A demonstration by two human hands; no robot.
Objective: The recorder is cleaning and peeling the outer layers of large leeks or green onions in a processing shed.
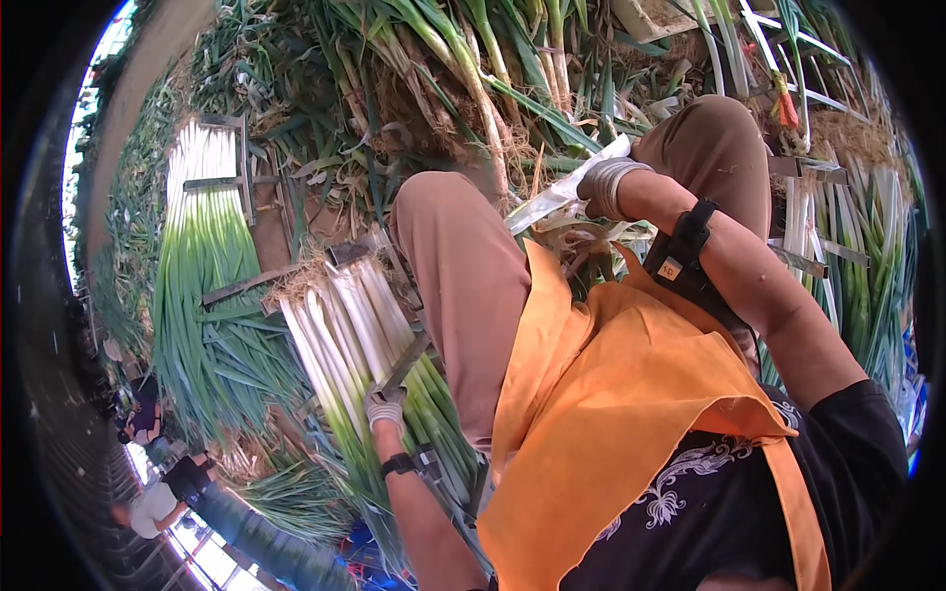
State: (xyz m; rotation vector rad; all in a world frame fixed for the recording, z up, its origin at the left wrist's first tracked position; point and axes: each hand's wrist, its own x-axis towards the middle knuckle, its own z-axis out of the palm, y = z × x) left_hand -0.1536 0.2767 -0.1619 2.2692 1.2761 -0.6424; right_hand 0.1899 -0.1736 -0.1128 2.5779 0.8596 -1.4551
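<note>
My left hand (384,408), in a pale glove, rests on a bunch of long green onions or leeks (336,336) beside my left knee, at the end of a metal crossbar (403,366); its fingers are mostly hidden. The bunch lies in a metal frame, roots towards the top, white stems below them, green leaves running down the picture. My right hand (610,188), in a glove with a dark palm, is closed on a flat whitish strip (543,203) between my knees; its material is unclear.
Another bunch (207,221) lies in a metal frame at the left. Loose onions with roots (473,81) and leaf litter cover the ground ahead. More onions (857,229) stand in metal brackets at the right. Other people (159,506) are at the lower left.
</note>
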